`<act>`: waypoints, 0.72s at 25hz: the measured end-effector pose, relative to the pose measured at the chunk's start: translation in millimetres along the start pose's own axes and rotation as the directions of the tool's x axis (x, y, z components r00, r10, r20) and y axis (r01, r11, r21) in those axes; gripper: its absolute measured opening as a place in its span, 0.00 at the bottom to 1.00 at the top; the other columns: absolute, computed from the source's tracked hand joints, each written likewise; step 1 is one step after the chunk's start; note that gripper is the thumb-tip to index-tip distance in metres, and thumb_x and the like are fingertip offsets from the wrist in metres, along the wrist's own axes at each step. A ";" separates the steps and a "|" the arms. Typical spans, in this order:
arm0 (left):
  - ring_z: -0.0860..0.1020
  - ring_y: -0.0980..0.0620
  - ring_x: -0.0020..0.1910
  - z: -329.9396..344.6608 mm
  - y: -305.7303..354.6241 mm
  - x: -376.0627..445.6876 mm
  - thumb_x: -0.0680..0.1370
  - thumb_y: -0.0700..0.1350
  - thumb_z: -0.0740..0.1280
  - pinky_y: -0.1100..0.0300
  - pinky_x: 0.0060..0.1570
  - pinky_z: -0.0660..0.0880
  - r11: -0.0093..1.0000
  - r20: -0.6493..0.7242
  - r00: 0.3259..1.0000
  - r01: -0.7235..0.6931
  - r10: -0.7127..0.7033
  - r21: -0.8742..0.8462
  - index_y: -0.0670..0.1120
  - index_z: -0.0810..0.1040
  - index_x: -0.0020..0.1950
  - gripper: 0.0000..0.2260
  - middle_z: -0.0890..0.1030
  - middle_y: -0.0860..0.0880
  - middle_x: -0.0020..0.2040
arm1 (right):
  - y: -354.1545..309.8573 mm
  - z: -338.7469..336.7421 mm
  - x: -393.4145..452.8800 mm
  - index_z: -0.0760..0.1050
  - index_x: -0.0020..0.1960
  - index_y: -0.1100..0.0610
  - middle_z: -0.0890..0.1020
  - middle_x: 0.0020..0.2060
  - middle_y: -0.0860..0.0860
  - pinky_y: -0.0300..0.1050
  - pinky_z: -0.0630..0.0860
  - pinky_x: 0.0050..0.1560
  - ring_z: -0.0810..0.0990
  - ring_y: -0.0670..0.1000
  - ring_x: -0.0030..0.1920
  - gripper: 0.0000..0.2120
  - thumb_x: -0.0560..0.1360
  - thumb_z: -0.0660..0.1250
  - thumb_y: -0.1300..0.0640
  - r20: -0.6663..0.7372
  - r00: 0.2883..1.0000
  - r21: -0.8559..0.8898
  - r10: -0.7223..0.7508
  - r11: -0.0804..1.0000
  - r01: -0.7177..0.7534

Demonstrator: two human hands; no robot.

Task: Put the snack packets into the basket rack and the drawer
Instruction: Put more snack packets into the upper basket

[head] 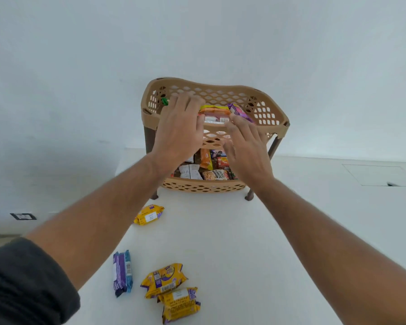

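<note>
Both hands are reaching over the front rim of the tan basket rack (215,127). The left hand (181,130) and right hand (246,146) are lying with fingers nearly straight, touching an orange packet (215,113) in the top basket beside a purple packet (239,111). More packets are filling the lower basket (204,186). Three yellow packets (164,279) and a blue-purple packet (122,273) are lying on the white tabletop (232,242).

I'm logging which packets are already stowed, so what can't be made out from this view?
- Head view: the left hand hides the upper basket's left half.
- The right hand and the upper basket's front wall cover part of the lower basket.
- Packet labels there are too small to read.
- No drawer is in view.
- Whether either hand grips the orange packet is unclear.
</note>
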State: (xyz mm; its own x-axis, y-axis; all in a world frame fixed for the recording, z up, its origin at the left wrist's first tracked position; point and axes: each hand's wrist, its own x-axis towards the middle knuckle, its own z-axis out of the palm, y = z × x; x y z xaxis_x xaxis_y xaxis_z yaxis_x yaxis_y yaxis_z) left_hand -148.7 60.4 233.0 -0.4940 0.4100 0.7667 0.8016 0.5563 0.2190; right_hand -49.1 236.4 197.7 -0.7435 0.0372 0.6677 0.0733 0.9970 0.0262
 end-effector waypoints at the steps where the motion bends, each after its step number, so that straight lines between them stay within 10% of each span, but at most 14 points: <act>1: 0.74 0.46 0.58 0.9 5.2 -14.6 0.80 0.44 0.63 0.52 0.55 0.74 1.000 -0.019 1.000 0.000 0.000 -0.023 0.44 0.76 0.62 0.12 0.76 0.45 0.58 | -3.0 1.7 -12.1 0.70 0.72 0.56 0.71 0.73 0.53 0.53 0.62 0.73 0.67 0.53 0.74 0.20 0.84 0.57 0.49 -0.008 1.000 -0.001 0.004 1.000 -0.004; 18: 0.75 0.50 0.53 -9.3 108.7 -310.0 0.77 0.41 0.69 0.52 0.51 0.74 0.899 0.362 0.847 0.435 -0.389 -0.052 0.47 0.78 0.57 0.09 0.77 0.52 0.54 | -57.5 17.2 -303.3 0.77 0.66 0.55 0.77 0.67 0.53 0.53 0.71 0.65 0.75 0.56 0.67 0.18 0.80 0.65 0.48 0.513 0.846 0.079 0.149 0.973 -0.219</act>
State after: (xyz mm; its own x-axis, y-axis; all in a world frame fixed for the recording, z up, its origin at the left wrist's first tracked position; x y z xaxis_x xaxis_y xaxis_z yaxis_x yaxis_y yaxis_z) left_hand 94.7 -12.9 24.7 -0.8524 0.3923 0.3457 0.5229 0.6408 0.5621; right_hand 160.7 169.0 -19.2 -0.9586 0.2146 0.1872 0.1815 0.9670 -0.1790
